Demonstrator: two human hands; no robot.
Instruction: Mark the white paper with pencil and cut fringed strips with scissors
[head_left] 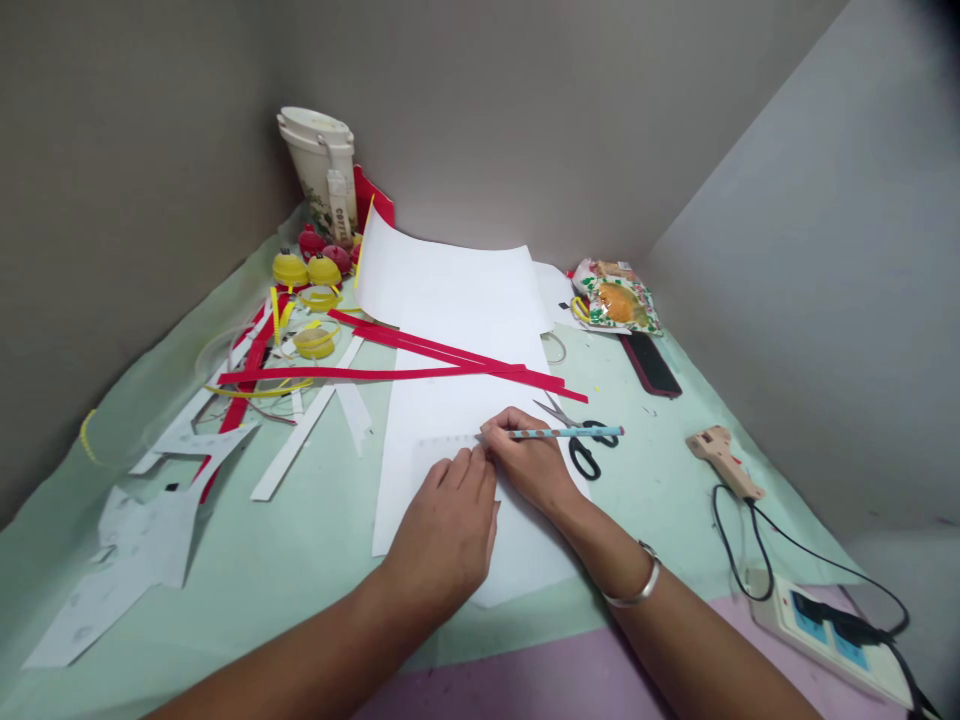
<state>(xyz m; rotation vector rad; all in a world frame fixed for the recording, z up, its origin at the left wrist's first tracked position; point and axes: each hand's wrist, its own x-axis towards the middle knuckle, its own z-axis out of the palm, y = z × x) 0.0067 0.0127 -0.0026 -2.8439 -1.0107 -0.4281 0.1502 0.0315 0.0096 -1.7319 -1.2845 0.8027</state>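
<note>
My right hand (529, 455) is closed around a light blue pencil (555, 433) with brown spots, its tip touching the white paper (409, 505). Next to it, my left hand (446, 515) presses down with its fingers together on what looks like a clear ruler (446, 440); part of this strip is hidden under the fingers. Black-handled scissors (581, 440) lie half open just beyond my right hand. Several red strips (450, 368) cross the paper ahead of both hands. The sheet's far end (450, 275) curls upward.
At left are white paper scraps (150, 535), white strips (300, 445) and yellow rolled pieces (315, 342). A cream cup (319, 165) stands behind. To the right are a food packet (619, 300), a phone (651, 365), a corded glue gun (724, 460) and a power strip (825, 635).
</note>
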